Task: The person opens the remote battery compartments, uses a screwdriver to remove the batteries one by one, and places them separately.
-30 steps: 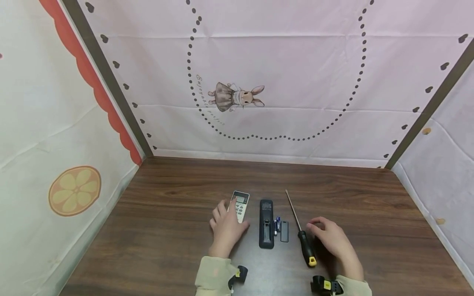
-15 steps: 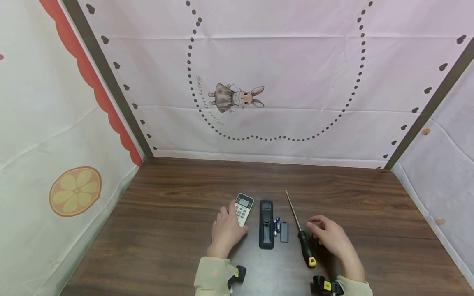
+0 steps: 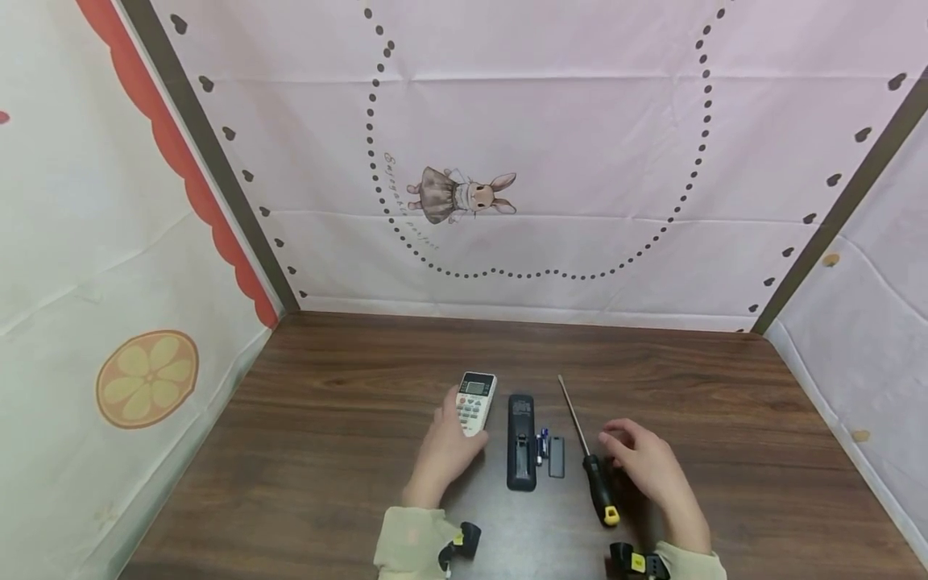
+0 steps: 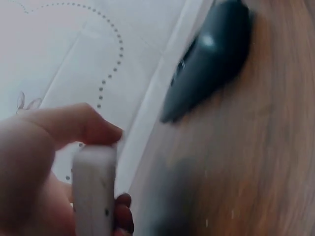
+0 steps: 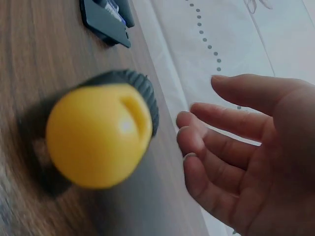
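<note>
My left hand point(image 3: 440, 453) grips a white remote control point(image 3: 475, 407) with a small screen and buttons facing up. In the left wrist view, thumb and fingers close on both sides of the white remote's end point(image 4: 93, 189). To its right lies a black remote control point(image 3: 520, 475), back up, with its battery compartment uncovered. Batteries point(image 3: 542, 445) and a battery cover point(image 3: 556, 457) sit beside it. My right hand point(image 3: 652, 471) holds nothing, its fingers loosely bent, close to the right of a screwdriver point(image 3: 598, 487) with a black and yellow handle.
Everything lies on a brown wood-grain table point(image 3: 326, 451). A white printed cloth point(image 3: 580, 161) with a rabbit figure hangs behind it, and more cloth point(image 3: 58, 282) closes off both sides.
The white remote first swung its top to the right, then straightened somewhat as my left hand took a fuller grip on it. My right hand has stayed nearly in place.
</note>
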The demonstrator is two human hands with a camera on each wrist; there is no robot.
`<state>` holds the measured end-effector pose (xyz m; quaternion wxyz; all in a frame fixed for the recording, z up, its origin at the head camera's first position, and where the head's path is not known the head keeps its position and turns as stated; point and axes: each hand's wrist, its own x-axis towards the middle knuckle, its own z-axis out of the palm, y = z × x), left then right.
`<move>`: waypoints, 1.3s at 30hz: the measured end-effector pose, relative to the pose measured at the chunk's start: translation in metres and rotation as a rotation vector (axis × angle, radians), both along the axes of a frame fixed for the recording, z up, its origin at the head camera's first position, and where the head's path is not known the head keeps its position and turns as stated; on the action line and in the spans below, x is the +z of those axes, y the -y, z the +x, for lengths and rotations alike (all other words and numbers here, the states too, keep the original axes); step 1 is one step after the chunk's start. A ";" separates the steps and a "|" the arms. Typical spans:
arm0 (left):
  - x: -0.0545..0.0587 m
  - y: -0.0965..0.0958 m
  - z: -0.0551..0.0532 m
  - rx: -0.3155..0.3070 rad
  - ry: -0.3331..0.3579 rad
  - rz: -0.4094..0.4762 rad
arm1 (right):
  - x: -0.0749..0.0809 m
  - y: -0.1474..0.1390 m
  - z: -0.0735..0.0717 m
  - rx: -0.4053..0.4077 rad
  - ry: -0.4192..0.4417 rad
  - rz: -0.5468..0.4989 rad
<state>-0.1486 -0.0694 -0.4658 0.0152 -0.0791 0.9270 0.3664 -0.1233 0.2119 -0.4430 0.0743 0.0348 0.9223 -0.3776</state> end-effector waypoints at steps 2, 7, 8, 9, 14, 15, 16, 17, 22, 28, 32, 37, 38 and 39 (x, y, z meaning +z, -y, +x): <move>0.002 -0.004 -0.001 -0.012 0.005 0.088 | 0.001 0.002 0.000 0.000 -0.045 0.020; 0.009 -0.013 0.000 -0.121 0.021 0.362 | 0.005 0.013 0.000 -0.007 -0.159 0.086; 0.011 -0.015 0.001 -0.154 0.023 0.443 | 0.006 0.016 0.000 -0.006 -0.176 0.091; 0.013 -0.016 0.002 -0.192 0.029 0.528 | 0.007 0.019 0.001 -0.003 -0.189 0.089; 0.018 -0.019 0.008 -0.391 0.075 0.960 | 0.012 0.037 0.002 0.033 -0.255 0.056; 0.019 -0.019 0.009 -0.425 0.085 1.023 | 0.013 0.040 0.002 0.041 -0.271 0.050; 0.019 -0.020 0.010 -0.453 0.093 1.077 | 0.014 0.042 0.002 0.046 -0.286 0.041; 0.018 -0.020 0.011 -0.478 0.098 1.120 | 0.015 0.045 0.002 0.051 -0.301 0.036; 0.017 -0.023 0.014 -0.531 0.101 1.181 | 0.018 0.056 0.003 0.080 -0.379 0.005; 0.015 -0.027 0.014 -0.506 0.117 1.185 | 0.019 0.072 0.005 0.145 -0.471 -0.043; 0.015 -0.030 0.014 -0.458 0.130 1.178 | 0.018 0.080 0.005 0.185 -0.505 -0.063; 0.017 -0.031 0.015 -0.450 0.132 1.187 | 0.018 0.086 0.007 0.223 -0.573 -0.063; 0.017 -0.031 0.015 -0.456 0.131 1.188 | 0.018 0.087 0.007 0.234 -0.589 -0.063; 0.017 -0.031 0.015 -0.462 0.131 1.189 | 0.018 0.087 0.008 0.245 -0.601 -0.061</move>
